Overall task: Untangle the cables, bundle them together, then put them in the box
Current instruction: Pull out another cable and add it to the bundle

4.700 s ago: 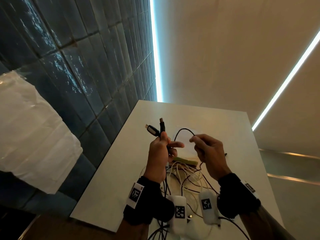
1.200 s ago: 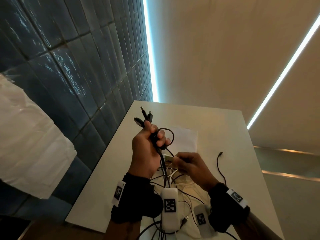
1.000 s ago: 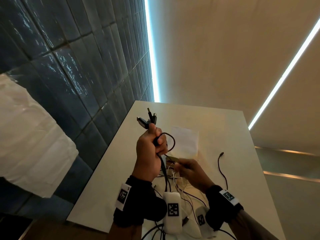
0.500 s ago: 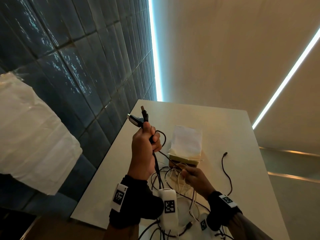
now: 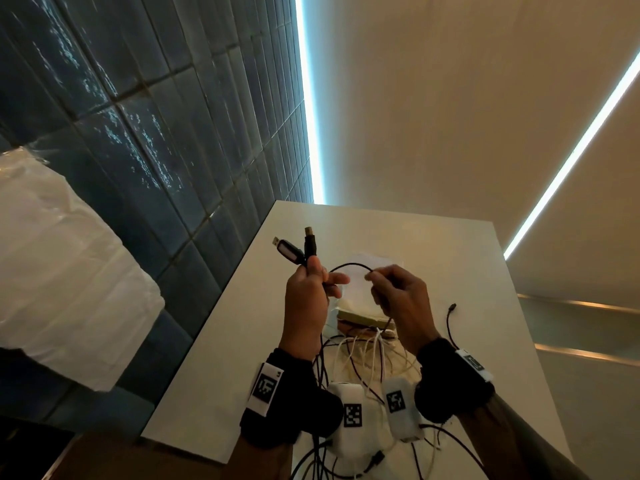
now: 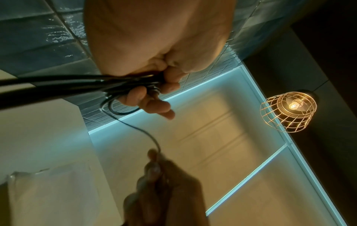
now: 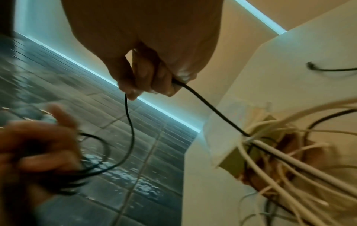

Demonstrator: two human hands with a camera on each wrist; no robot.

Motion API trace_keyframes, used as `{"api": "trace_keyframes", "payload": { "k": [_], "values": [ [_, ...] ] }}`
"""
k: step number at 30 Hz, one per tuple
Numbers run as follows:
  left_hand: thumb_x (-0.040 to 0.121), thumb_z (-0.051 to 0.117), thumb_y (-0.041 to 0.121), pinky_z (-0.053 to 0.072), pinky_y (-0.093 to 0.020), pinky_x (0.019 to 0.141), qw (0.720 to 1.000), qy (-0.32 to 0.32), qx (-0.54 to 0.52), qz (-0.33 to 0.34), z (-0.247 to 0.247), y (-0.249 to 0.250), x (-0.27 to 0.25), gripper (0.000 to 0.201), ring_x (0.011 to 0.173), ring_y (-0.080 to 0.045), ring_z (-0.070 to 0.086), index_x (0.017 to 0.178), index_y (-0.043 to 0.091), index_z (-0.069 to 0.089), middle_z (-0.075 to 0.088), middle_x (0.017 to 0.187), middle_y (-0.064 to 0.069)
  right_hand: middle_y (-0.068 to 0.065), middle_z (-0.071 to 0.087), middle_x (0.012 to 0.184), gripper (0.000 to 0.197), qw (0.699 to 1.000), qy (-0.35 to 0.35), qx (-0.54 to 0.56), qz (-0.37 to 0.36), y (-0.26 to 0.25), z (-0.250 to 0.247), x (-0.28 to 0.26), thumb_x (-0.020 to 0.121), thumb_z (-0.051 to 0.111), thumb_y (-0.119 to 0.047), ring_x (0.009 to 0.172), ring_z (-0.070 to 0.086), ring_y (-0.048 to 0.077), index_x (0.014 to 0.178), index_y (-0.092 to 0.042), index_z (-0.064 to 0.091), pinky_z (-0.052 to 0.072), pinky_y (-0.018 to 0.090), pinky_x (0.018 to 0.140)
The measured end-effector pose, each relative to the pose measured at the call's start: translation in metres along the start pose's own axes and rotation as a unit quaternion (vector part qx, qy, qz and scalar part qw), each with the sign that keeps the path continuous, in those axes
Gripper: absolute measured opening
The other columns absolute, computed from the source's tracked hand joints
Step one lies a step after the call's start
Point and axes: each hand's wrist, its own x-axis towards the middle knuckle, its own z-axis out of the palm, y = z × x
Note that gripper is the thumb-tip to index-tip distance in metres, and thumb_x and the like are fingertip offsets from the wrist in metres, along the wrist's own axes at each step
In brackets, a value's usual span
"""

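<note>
Left hand (image 5: pixel 306 299) fisted round bundled thin black cables (image 6: pixel 81 83), plugs up. Right hand (image 5: pixel 401 299), at 3 o'clock, pinching one black strand (image 7: pixel 208 105) rising from tangled white cables (image 5: pixel 374 351) on pale tabletop (image 5: pixel 221 358).

Between left hand (image 5: pixel 306 299) and right hand (image 5: pixel 403 303): thin black cable (image 5: pixel 349 266). Below, on pale rectangular table (image 5: pixel 221 358): tangled white and black cables (image 5: pixel 372 355), before small paper-topped box (image 5: pixel 363 306).

The cable (image 5: pixel 349 266) is black, and so are the two plugs (image 5: pixel 300 249). Other cables (image 5: pixel 375 355) are white. The table (image 5: pixel 467 271) is white — the wall tiles (image 5: pixel 145 140) dark blue. The wrist bands (image 5: pixel 284 403) are black with black-and-white square patterns.
</note>
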Motion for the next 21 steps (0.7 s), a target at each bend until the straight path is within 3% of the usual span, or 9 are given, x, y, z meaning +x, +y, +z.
{"api": "trace_keyframes", "payload": {
  "k": [3,6,9,11,15,18,21],
  "values": [
    [0.105,0.030,0.030,0.038,-0.023,0.054,1.000,-0.010,0.011,-0.018,0.004,0.001,0.000,0.037,0.056,-0.012,0.053,0.078,0.013,0.047,0.074,0.077,-0.005,0.014,0.050,0.060,0.014,0.996,-0.070,0.018,-0.046,-0.023,0.009,-0.015,0.092,0.061,-0.006,0.052,0.041,0.019,0.086,0.007,0.063,0.034,0.020,0.048],
    [0.105,0.031,0.031,0.042,-0.030,0.062,0.991,-0.044,-0.111,-0.053,0.008,0.007,-0.003,0.038,0.063,-0.017,0.057,0.075,0.013,0.046,0.073,0.078,-0.008,0.021,0.043,0.062,0.016,0.988,-0.138,0.056,-0.033,-0.023,0.009,-0.026,0.092,0.061,-0.007,0.055,0.035,0.025,0.084,0.007,0.062,0.033,0.027,0.050],
    [0.103,0.035,0.031,0.049,-0.035,0.072,0.967,-0.061,-0.238,-0.062,0.009,0.014,-0.006,0.039,0.066,-0.021,0.058,0.071,0.013,0.046,0.056,0.064,-0.004,0.027,0.049,0.068,0.019,0.981,-0.187,0.044,-0.007,-0.007,0.002,-0.030,0.090,0.062,-0.016,0.061,0.042,0.024,0.080,-0.001,0.068,0.039,0.028,0.055],
    [0.103,0.036,0.032,0.048,-0.032,0.069,0.962,-0.073,-0.260,-0.040,0.009,0.018,-0.005,0.039,0.059,-0.017,0.051,0.070,0.013,0.045,0.046,0.062,-0.001,0.033,0.053,0.072,0.023,0.978,-0.209,0.009,0.012,0.011,-0.006,-0.031,0.091,0.060,-0.021,0.062,0.047,0.022,0.080,-0.003,0.070,0.042,0.024,0.058],
    [0.104,0.034,0.029,0.031,-0.027,0.053,0.975,-0.086,-0.204,0.008,0.006,0.023,-0.004,0.038,0.047,-0.010,0.031,0.070,0.014,0.041,0.037,0.058,0.004,0.008,0.049,0.060,0.030,0.983,-0.172,-0.038,0.052,0.056,-0.025,-0.029,0.093,0.059,-0.025,0.057,0.041,0.017,0.075,-0.003,0.067,0.034,0.022,0.056],
    [0.104,0.033,0.029,0.026,-0.026,0.049,0.978,-0.094,-0.185,0.018,0.001,0.022,-0.004,0.039,0.046,-0.008,0.026,0.069,0.014,0.041,0.033,0.057,0.004,0.008,0.050,0.064,0.027,0.984,-0.161,-0.034,0.073,0.080,-0.029,-0.027,0.096,0.057,-0.014,0.059,0.041,0.017,0.075,-0.002,0.066,0.034,0.024,0.056],
    [0.104,0.032,0.030,0.024,-0.026,0.048,0.979,-0.095,-0.180,0.025,-0.001,0.022,-0.004,0.041,0.046,-0.008,0.024,0.068,0.014,0.041,0.031,0.056,0.004,0.004,0.052,0.062,0.030,0.983,-0.160,-0.047,0.082,0.086,-0.028,-0.026,0.098,0.050,-0.004,0.057,0.051,0.001,0.074,0.010,0.059,0.034,0.021,0.056]
  ]
}}
